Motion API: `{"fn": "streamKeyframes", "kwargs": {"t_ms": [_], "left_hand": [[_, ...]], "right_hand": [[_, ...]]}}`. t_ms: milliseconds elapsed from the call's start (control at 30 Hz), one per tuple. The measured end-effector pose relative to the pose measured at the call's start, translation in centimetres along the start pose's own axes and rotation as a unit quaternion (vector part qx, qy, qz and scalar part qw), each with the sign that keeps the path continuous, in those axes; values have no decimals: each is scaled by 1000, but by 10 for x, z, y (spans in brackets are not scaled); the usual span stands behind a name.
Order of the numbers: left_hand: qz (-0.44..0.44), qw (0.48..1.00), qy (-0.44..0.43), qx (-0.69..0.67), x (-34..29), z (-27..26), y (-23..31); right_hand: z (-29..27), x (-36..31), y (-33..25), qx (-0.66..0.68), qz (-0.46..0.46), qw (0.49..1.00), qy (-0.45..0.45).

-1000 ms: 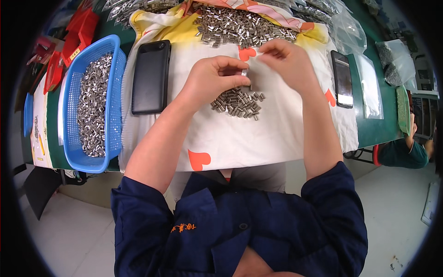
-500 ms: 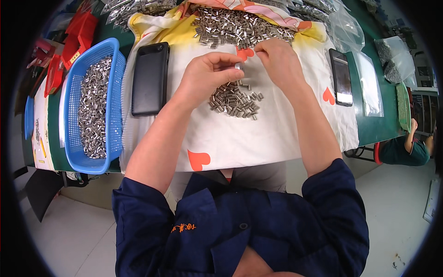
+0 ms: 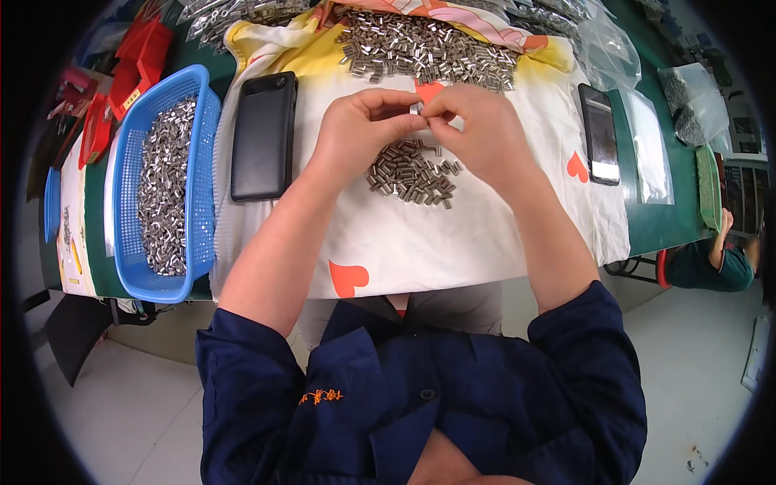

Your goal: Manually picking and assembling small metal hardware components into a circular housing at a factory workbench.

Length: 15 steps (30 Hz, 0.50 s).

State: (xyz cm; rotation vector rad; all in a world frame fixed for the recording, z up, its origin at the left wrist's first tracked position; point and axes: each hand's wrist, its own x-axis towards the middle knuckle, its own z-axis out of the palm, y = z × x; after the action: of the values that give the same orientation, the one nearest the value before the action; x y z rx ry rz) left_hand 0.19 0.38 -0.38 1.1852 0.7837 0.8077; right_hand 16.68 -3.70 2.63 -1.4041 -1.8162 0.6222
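The left hand [image 3: 356,129] pinches a metal piece [image 3: 415,108], apparently to steady it for the right hand [image 3: 478,125], whose own grip I cannot tell.

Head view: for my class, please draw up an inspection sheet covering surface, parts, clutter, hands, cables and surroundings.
Surface: white cloth with red hearts, over a green table.
Parts: small pile of metal pieces below the hands; large pile beyond them; more pieces in the blue basket at left.
Clutter: black case left of the small pile; phone at right.
Hands: left hand pinches a metal piece; right hand has its fingertips close by, contents hidden.
Cables: nothing seen.
Surroundings: red bins at far left, clear bag at upper right, another person's arm at far right.
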Motion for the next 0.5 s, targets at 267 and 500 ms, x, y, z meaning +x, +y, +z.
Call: {"fn": "streamKeyframes", "kwargs": {"t_ms": [267, 500], "left_hand": [[-12, 1000, -13, -13, -2, -2, 1], [-13, 998, -39, 40, -3, 0, 1]], "right_hand": [[-10, 2, 5, 24, 22, 998, -56], [-25, 10, 29, -13, 87, 995, 35]]}}
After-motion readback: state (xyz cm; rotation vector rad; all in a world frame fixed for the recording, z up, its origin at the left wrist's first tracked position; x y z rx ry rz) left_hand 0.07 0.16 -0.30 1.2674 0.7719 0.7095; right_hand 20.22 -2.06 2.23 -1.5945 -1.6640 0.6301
